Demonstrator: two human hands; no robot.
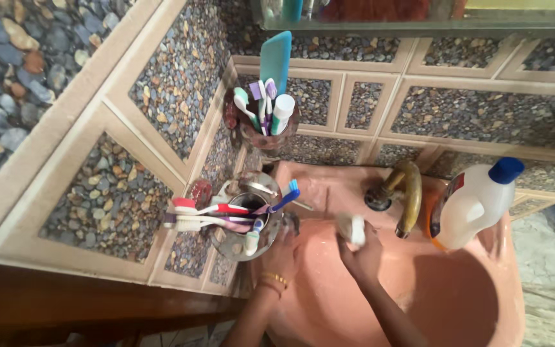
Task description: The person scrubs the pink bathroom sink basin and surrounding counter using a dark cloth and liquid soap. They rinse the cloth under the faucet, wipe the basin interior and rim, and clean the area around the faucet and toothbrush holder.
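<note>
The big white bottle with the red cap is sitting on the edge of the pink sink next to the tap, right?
Not quite: the cap is blue, not red. The head view shows the white bottle with a blue cap sitting on the edge of the pink sink, next to the brass-coloured tap.

I see a pink basin (483, 308) carrying everything: a metal toothbrush holder (246, 226) on its left rim, a brass tap (403, 193) at the back, and a white bottle with a blue cap (476, 200), seemingly tilted, on its right rim.
</note>
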